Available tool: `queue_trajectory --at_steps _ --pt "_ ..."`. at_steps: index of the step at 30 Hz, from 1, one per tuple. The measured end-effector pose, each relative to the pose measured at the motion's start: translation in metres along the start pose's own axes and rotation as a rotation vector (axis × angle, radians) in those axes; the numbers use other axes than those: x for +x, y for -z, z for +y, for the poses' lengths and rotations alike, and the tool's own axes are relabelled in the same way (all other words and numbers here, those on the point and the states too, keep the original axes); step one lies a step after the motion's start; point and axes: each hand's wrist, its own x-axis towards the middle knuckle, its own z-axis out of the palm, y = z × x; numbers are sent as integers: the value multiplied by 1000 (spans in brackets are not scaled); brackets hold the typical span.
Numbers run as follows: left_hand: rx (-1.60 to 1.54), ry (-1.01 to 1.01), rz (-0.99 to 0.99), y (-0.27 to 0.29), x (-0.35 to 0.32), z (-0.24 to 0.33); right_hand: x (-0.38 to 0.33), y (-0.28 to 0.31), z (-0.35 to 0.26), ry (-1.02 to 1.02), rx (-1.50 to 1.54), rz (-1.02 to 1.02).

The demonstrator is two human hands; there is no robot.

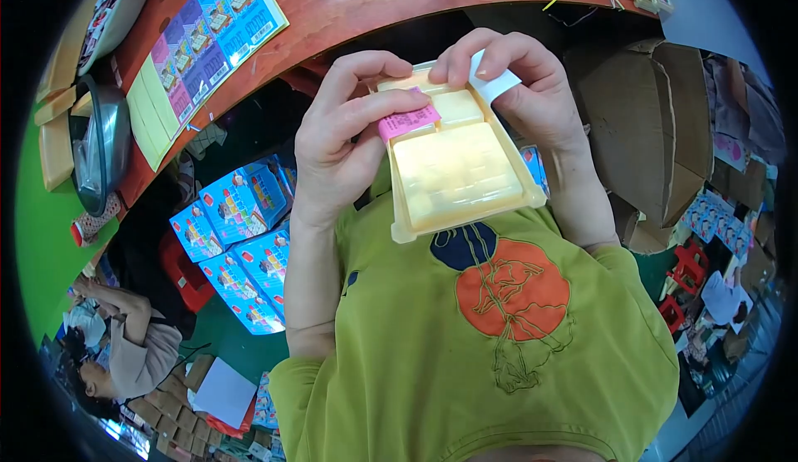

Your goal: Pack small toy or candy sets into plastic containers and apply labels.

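In front of my chest is a shallow, pale yellow plastic tray [457, 171] with raised compartments, its near end tilted down. My left hand [337, 133] is closed round its left side, the fingers over the far part. Beneath those fingers a pink printed label [413, 120] lies across the tray's left edge. At the far right corner my right hand [524, 79] is closed, its fingertips against the tray and a small white sticker [495, 82] between the fingers. Whether that sticker touches the tray I cannot tell.
On the reddish table lie colourful printed sheets [220, 25], beside a dark-rimmed basin [104, 146]. Blue printed boxes [241, 212] stand below left. An open cardboard box [644, 129] is at right, red stools [688, 266] beyond. Another person [137, 341] sits at lower left.
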Motion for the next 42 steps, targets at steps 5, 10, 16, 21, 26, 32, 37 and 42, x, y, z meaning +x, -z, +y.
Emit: queue_trajectory --at_steps 5,10,16,21,26,32,37,42 --pt "-276 224 127 -2 1 6 1 6 2 100 37 -55" --pt "-352 235 121 11 -2 -1 2 7 1 155 -14 -117" --pt "-87 473 72 8 -1 24 6 -2 -15 230 -312 -190" --pt "-25 571 64 9 0 24 4 -8 -17 292 -598 -233" --pt "-20 639 22 6 1 25 2 -8 -11 336 -667 -228" --pt "30 671 115 -5 4 19 1 -11 -10 386 -839 -222" --pt "133 684 153 -5 6 8 1 -18 -5 449 -981 -323" --pt "227 700 169 -7 6 2 -1 -21 2 459 -1026 -347"
